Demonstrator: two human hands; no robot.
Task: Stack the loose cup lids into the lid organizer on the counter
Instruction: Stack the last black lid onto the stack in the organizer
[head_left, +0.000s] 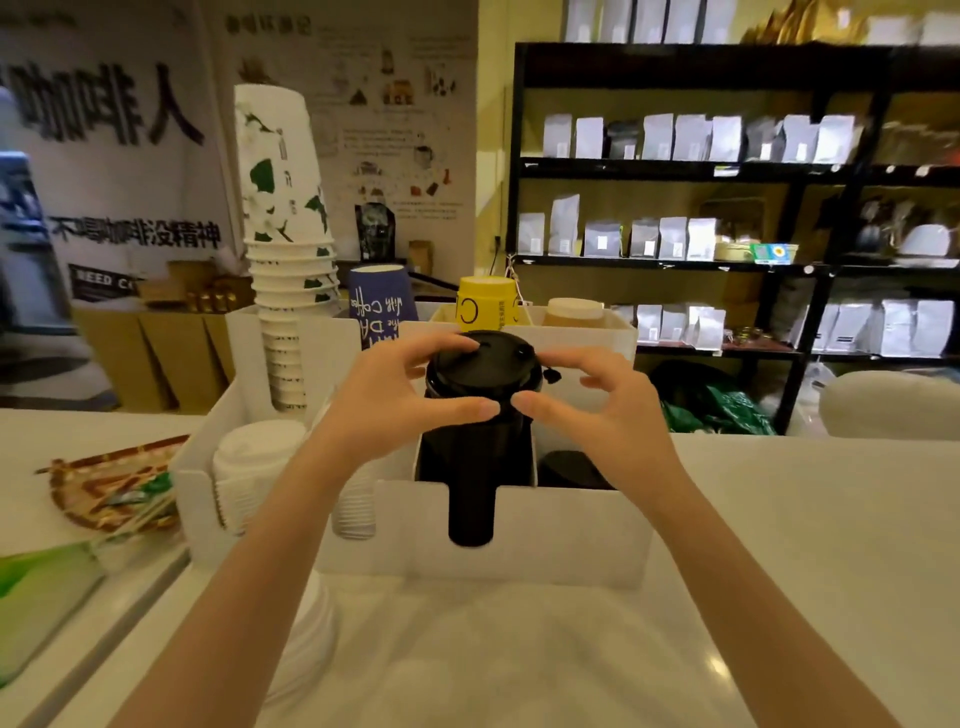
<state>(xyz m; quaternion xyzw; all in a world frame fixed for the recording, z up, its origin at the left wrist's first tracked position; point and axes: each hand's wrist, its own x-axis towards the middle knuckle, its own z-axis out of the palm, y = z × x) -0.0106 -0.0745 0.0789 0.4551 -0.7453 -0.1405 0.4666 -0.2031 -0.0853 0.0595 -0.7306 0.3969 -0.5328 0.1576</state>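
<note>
At centre frame, both hands meet over the middle compartment of the white lid organizer (571, 525), which stands on the white counter (779, 545).

Object: black cup lids (480, 364), a tall nested column that fills the middle slot and rises above its front wall. The front notch shows the column running down to the base. The top lid sits at centre frame, between my fingers.

Handling, my estimate: thin moulded plastic, very light, smooth and a little slippery. Each lid is stiff at the rim but flexes at the dome, so a hard squeeze could warp it or jam it onto the one below. The column looks tall enough to lean if pushed sideways. Best hold is the rim, from opposite sides, with light pressure straight down.

Grip, left hand (395, 395): fingers half curled, thumb along the near rim, fingertips over the far edge of the top lid. It looks closed lightly on that lid, not clenched.

Grip, right hand (602, 405): fingers spread and arched, thumb tip near the left thumb at the lid's near rim. The other fingertips hover at the right edge; I cannot tell whether they touch. I log it as open.

Other slots: white lids (254, 462) at lower left of the organizer, and a low dark stack (569, 467) in the right slot. Paper cups (285, 218) stand at upper left.
</note>
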